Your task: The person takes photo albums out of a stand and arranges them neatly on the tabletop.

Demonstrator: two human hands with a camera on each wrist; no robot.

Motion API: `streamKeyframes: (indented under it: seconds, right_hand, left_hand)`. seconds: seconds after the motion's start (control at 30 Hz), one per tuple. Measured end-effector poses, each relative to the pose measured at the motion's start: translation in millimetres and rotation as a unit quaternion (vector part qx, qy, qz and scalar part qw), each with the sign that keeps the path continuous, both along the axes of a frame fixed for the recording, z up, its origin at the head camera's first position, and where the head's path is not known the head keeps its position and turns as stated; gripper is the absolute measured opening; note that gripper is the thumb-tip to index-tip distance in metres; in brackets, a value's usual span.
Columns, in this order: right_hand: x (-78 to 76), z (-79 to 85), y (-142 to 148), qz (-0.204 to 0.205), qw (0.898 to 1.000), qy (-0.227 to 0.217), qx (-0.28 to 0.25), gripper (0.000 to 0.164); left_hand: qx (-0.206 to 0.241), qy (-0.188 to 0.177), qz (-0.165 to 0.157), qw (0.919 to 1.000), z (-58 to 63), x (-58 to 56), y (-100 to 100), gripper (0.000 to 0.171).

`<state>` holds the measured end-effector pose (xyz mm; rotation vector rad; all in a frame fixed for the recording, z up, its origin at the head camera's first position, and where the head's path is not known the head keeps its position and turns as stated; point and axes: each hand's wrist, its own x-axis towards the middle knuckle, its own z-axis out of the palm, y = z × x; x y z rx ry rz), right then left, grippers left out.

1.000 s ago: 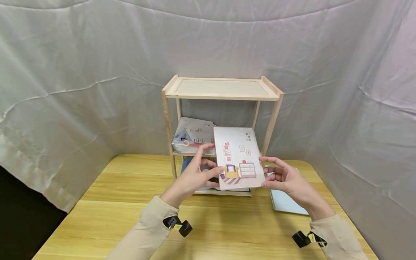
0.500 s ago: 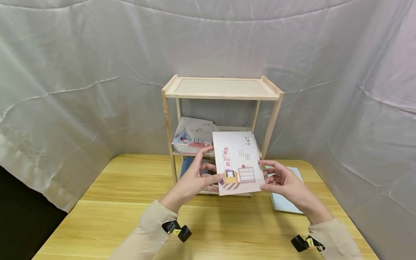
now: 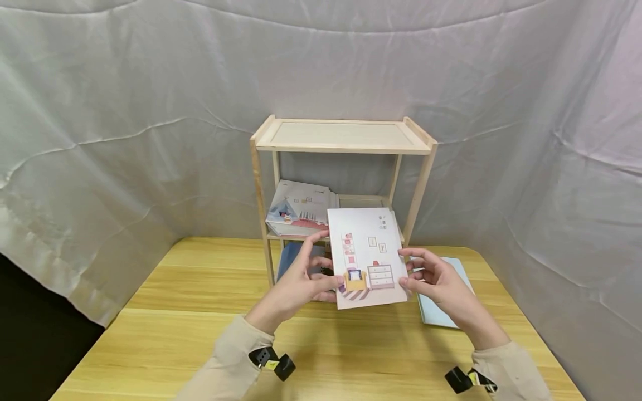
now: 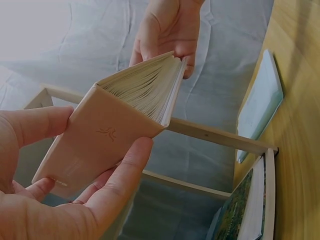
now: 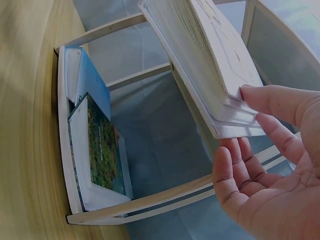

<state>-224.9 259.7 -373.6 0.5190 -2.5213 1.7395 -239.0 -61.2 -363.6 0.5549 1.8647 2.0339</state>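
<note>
A thick book (image 3: 368,250) with a white cover, drawn with a yellow armchair and a chest of drawers, is held up between both hands in front of the shelf. My left hand (image 3: 301,278) grips its spine side, thumb on the cover and fingers along the spine and beneath. My right hand (image 3: 441,281) pinches the opposite edge, thumb on top and fingers under the back cover. In the left wrist view the book's plain spine (image 4: 102,135) shows a small stamped mark, and its pages fan slightly. Loose page edges (image 5: 200,60) face the right wrist camera.
A small wooden shelf (image 3: 346,136) stands on the wooden table (image 3: 190,334). Another illustrated white book (image 3: 301,203) lies on its middle tier. A blue book (image 5: 92,75) and a book with a leafy dark cover (image 5: 102,145) lie below. A pale blue book (image 3: 436,312) rests at the right.
The held book has come down and slightly nearer, off the middle tier, showing more of that tier behind it. Both hands moved with it and kept their hold.
</note>
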Motion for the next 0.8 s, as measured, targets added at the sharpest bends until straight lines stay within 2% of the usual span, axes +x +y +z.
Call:
streamKeyframes:
  seconds: [0.8]
  right_hand:
    - [5.0, -10.5, 4, -0.009, 1.0, 0.014, 0.025, 0.062]
  left_hand:
    - [0.004, 0.001, -0.015, 0.9999, -15.6, 6.4, 4, 0.098]
